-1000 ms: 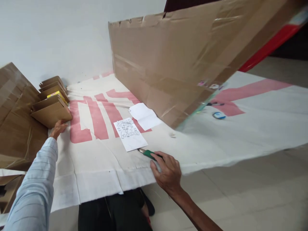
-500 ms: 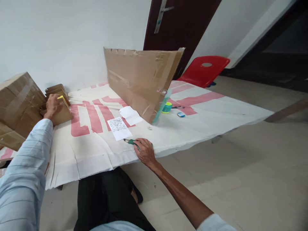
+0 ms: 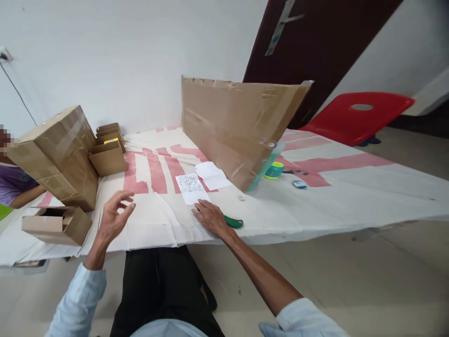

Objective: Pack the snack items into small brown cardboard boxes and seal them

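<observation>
My left hand [image 3: 115,215] is raised over the near left of the table, with its fingers apart and nothing in them. My right hand [image 3: 210,217] lies flat on the cloth, fingertips at the lower edge of a white paper [image 3: 192,188] covered in small drawn shapes. Beside that wrist rests a green-handled cutter [image 3: 234,222], its blade end hidden by the hand. A second, folded white sheet [image 3: 213,175] is just beyond the paper. At the far left, a small open carton [image 3: 109,158] has a yellow item [image 3: 111,141] in it.
Large taped boxes [image 3: 66,154] and a low open box [image 3: 58,224] stand at left; another person's arm [image 3: 30,195] is behind them. A big cardboard panel [image 3: 238,126] stands upright. Green tape [image 3: 274,170], a small blue-white roll [image 3: 299,184] and a red chair [image 3: 361,117] are at right.
My left hand has come back from the small carton, leaving the yellow item there. My right hand has let go of the cutter and rests by the paper. The view has swung left.
</observation>
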### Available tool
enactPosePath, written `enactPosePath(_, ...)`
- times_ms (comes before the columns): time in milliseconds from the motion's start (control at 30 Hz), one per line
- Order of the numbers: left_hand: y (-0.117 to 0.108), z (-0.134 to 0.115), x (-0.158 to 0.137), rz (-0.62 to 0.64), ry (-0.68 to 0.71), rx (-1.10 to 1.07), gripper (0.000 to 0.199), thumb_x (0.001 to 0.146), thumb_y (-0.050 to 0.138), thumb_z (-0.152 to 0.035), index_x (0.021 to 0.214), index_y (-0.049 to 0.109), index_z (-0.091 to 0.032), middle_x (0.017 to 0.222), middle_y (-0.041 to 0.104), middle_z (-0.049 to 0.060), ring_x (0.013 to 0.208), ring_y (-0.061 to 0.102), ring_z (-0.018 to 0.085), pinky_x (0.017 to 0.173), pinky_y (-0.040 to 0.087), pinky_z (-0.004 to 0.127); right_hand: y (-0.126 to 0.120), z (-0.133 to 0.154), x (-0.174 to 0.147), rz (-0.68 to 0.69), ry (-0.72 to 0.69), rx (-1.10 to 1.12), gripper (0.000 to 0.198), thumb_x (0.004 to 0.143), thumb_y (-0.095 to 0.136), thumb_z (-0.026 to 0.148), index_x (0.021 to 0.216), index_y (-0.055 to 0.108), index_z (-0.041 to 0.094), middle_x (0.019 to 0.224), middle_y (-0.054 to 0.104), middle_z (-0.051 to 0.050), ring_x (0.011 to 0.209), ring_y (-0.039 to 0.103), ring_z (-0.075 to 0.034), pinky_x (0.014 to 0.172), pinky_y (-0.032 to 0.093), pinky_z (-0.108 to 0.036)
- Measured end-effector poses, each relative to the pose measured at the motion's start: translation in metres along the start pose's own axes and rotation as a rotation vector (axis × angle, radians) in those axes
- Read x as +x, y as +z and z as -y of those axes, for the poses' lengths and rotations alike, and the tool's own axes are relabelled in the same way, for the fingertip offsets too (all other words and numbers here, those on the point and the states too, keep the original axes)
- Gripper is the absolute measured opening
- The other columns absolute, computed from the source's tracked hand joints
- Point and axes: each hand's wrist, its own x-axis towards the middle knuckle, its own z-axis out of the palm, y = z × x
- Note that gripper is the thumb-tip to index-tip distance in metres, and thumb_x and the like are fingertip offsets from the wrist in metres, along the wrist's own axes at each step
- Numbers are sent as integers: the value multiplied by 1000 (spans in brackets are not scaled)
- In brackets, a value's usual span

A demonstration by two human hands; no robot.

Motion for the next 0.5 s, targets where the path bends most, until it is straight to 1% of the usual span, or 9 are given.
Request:
enactPosePath(67,-3,16,-31,-77,-178,-106,24,84,80,-37,103,78,-22,102,77,7,87,71,19,71,56,29,-3,-2,2,2,-7,12,29,103,57,32,118,76,16,144,68,-18,135,62,-32,114,46,-45)
enactPosePath(133,-5,25,-45,-217,-340,-285,32,80,85,-40,104,76,-21,105,78,8,84,72,19,69,56,29,-5,-2,1,8,-14,23,30,102,55,32,116,76,16,141,69,-20,132,63,-33,112,48,-48)
enactPosePath(200,-7,25,-43,-365,-435,-496,38,75,88,-41,104,74,-21,104,79,8,81,72,18,68,56,28,-7,6,-1,-45,-25,70,34,102,51,35,115,76,15,136,70,-22,128,65,-35,109,51,-53)
enactPosePath(267,-9,19,-26,-447,-459,-704,35,76,87,-39,102,72,-21,101,78,7,80,72,17,69,56,27,-9,26,-5,-145,-77,189,38,102,50,40,115,76,15,130,72,-22,124,66,-36,106,53,-56)
enactPosePath(333,-11,14,-2,-486,-426,-889,26,82,82,-35,102,70,-22,102,78,6,82,72,15,74,56,26,-15,60,-13,-217,-166,375,38,102,52,45,115,75,18,123,73,-19,119,68,-34,106,54,-55)
enactPosePath(367,-12,12,12,-515,-403,-954,21,85,78,-32,102,69,-22,102,77,5,81,72,14,74,55,25,-21,83,-19,-213,-213,475,36,102,53,46,116,75,20,121,74,-17,116,69,-32,106,55,-54)
enactPosePath(433,-11,8,35,-566,-380,-1042,14,90,72,-27,102,67,-21,99,75,3,79,71,13,75,54,25,-35,132,-36,-148,-267,672,31,102,57,45,118,73,23,121,74,-13,115,69,-29,104,57,-50)
enactPosePath(500,-6,5,53,-604,-367,-1072,12,92,69,-26,103,66,-21,99,74,3,78,71,13,77,54,26,-49,179,-52,-19,-312,850,32,102,62,44,126,70,25,128,71,-11,122,67,-28,105,57,-48)
